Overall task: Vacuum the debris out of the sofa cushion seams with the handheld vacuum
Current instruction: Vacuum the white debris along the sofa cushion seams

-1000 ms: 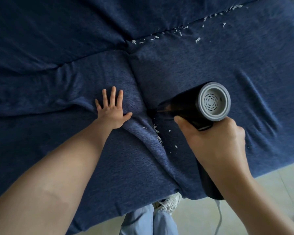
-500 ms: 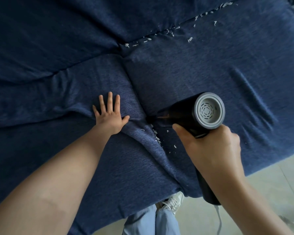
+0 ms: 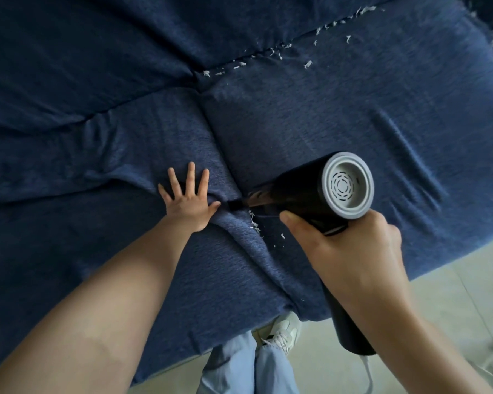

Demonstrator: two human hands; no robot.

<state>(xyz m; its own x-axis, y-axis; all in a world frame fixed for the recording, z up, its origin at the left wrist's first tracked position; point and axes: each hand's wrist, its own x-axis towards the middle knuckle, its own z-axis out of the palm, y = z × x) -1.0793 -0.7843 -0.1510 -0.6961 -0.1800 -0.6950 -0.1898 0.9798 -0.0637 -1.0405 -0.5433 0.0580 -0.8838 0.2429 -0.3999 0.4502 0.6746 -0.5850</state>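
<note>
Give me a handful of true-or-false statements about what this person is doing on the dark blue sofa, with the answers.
1. The right hand grips the black handheld vacuum with the grey round end cap. True.
2. The left hand holds a cloth. False: it lies flat with spread fingers on the dark blue fabric sofa cushion.
3. The vacuum's nozzle points at the seam between the seat cushions. True.
4. All white debris is gone. False: white scraps lie by the nozzle, and more white scraps line the back seam.
5. The person is barefoot. False: a white laced sneaker shows below the sofa edge.
</note>
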